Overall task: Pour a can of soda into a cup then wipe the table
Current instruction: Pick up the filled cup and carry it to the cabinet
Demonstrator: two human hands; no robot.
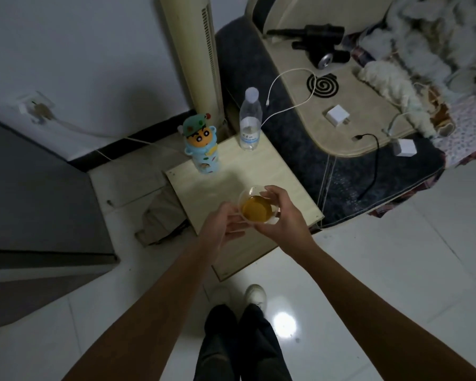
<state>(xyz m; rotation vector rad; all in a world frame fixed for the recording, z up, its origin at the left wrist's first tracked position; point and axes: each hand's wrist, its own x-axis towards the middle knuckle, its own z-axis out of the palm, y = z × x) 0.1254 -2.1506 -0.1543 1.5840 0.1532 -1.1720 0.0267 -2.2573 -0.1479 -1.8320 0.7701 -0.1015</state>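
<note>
Clear, thin-walled plastic cup, round, roughly half full of amber-orange liquid, held above the near part of the small pale wooden table; whether its base touches the tabletop cannot be told. Right hand wraps the cup's right wall, thumb over the far rim, fingers curled around the near side: a closed, cradling hold. Left hand sits against the cup's left side, fingers half curled and touching the wall or base; how firmly it grips cannot be told. Judgement: cup likely light but sloshy, the wall soft enough to buckle under squeeze, possibly slick; best held low around the body with even pressure, not pinched at the rim. Long axis runs vertical, mouth facing up toward the camera, perhaps tipped slightly; liquid surface looks level. No soda can seen on the table, and no cloth is evident for wiping. Beyond the cup, at the table's far edge: a light-blue cartoon-character bottle with green hat lid to the far left, and a clear plastic water bottle with white cap to the far right, both upright and well apart from the cup. Past the table's right side, a dark bedspread with white charger cables.
</note>
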